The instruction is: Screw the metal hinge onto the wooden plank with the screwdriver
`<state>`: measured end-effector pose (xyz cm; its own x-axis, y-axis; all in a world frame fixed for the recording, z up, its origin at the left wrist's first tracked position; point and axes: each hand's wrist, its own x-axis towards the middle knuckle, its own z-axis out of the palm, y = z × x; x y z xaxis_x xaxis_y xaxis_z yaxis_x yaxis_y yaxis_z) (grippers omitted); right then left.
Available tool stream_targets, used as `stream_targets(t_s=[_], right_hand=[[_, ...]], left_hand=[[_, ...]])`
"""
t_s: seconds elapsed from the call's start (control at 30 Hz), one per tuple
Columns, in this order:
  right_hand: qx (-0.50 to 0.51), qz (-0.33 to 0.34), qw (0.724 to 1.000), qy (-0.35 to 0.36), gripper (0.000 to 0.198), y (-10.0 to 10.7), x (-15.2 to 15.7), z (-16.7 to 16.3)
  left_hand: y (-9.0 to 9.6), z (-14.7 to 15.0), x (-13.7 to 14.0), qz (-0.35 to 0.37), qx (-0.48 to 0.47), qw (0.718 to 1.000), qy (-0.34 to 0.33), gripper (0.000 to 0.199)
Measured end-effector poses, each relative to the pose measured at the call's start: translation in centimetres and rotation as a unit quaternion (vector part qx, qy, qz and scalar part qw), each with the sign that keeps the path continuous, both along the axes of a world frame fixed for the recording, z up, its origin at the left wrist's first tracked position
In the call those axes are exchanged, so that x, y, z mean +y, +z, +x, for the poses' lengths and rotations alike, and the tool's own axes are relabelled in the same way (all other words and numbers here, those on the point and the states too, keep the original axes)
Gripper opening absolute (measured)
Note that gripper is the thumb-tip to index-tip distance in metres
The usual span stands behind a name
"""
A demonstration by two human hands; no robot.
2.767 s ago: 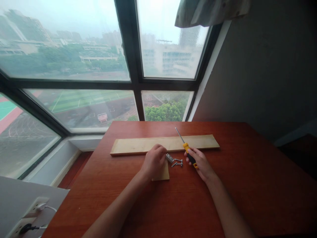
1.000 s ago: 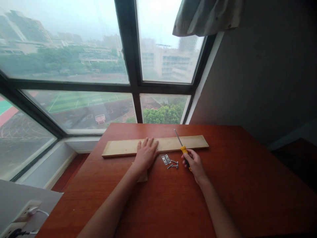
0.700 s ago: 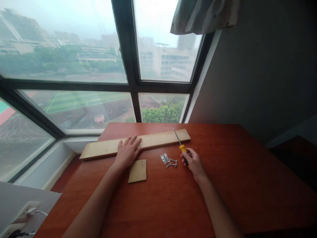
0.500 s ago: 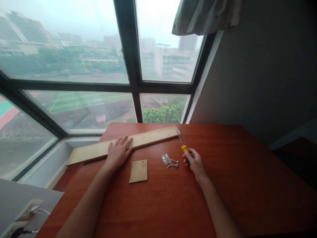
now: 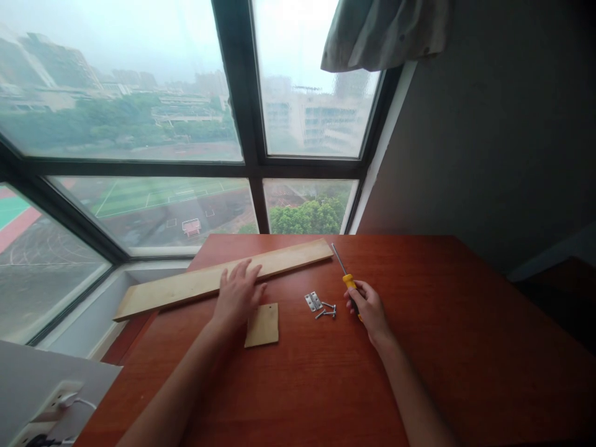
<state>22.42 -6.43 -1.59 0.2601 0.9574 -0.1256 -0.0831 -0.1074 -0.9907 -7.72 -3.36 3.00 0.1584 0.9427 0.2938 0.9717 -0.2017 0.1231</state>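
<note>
Two hands on table (image 5: 465,347). Plank (image 5: 195,282) left of hinge (image 5: 313,302), overhanging table edge. Left hand (image 5: 237,295) open, fingers spread over plank. Square board (image 5: 263,325) left of hinge. Screws (image 5: 328,310) beside hinge. Right hand (image 5: 370,307) closed around screwdriver (image 5: 347,279), right of hinge.

left hand (image 5: 237,297) | right hand (image 5: 369,307) | bare forearms (no sleeves, rings, watch)

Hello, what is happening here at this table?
A person works at a red-brown table by a window. The left hand lies open, fingers over the edge of a long wooden board that overhangs the table's left edge. The right hand holds a yellow screwdriver. A small wooden piece, a hinge and screws lie between them.
</note>
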Motion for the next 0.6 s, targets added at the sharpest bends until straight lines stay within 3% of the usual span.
stream_targets(t_s=[0.17,0.3,0.43,0.6], right_hand=[[-0.004,-0.002,1.0,-0.004,0.049,-0.2,0.1,0.1],[-0.007,-0.003,1.0,-0.002,0.052,-0.4,0.1,0.2],[-0.008,-0.001,1.0,0.002,0.051,-0.3,0.0,0.1],[-0.013,-0.004,1.0,0.01,0.049,-0.2,0.0,-0.1]], left_hand=[[-0.9,9.8,-3.4,-0.021,-0.025,0.976,-0.217,0.033],[-2.2,15.1,-4.3,-0.02,-0.009,0.967,-0.255,0.03],[-3.2,15.4,-3.1,-0.025,0.031,0.974,-0.225,0.017],[-3.1,11.9,-2.2,-0.024,0.038,0.98,-0.194,0.011]])
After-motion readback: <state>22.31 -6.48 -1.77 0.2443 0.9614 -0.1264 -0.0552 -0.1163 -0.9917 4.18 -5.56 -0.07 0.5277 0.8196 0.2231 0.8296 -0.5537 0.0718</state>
